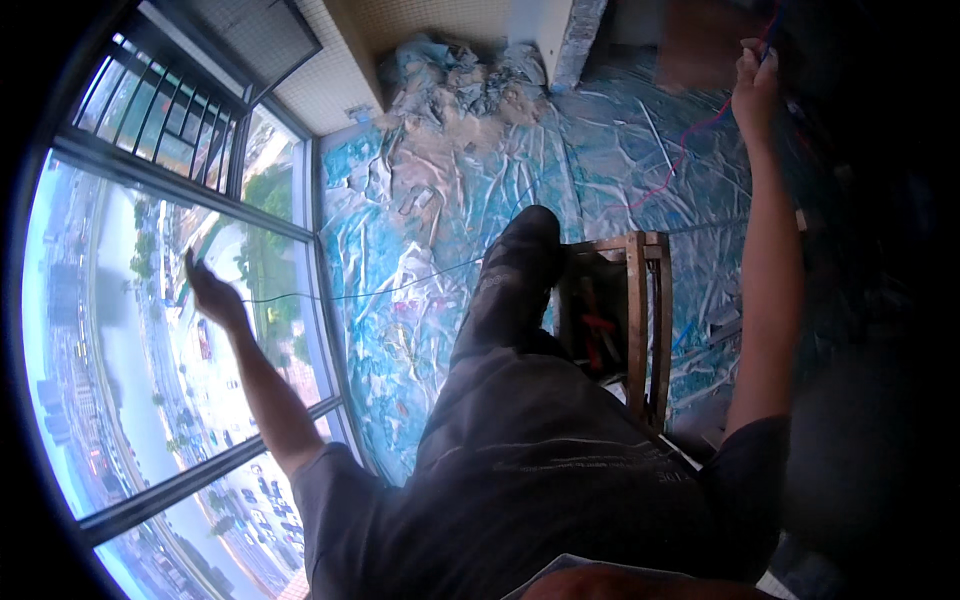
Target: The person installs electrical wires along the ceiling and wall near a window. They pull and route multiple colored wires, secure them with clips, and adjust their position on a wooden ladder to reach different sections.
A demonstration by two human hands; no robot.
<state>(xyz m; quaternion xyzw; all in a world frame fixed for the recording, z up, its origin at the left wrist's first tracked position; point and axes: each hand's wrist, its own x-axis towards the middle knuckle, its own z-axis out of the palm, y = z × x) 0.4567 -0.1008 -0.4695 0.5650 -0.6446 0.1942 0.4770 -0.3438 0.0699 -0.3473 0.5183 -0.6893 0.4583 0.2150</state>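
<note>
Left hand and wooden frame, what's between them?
In the head view, a window bar, a thin dark wire, creased blue sheeting and a dark shoe show between them.

dark short-sleeved shirt (580, 490) with pale lettering (673, 477); dark trousers (490, 322); dark, round-toed shoe (533, 228)

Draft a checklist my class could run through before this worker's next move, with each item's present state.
1. Right hand closed on the thin red and blue wires: ok.
2. Left hand gripping the thin dark cord: cannot tell.
3. Crumpled blue plastic floor sheeting smooth: not ok, wrinkled.
4. Dark shoe untouched by the cord: cannot tell, they meet in this view.
5. Brown wooden frame steady: cannot tell.
</note>
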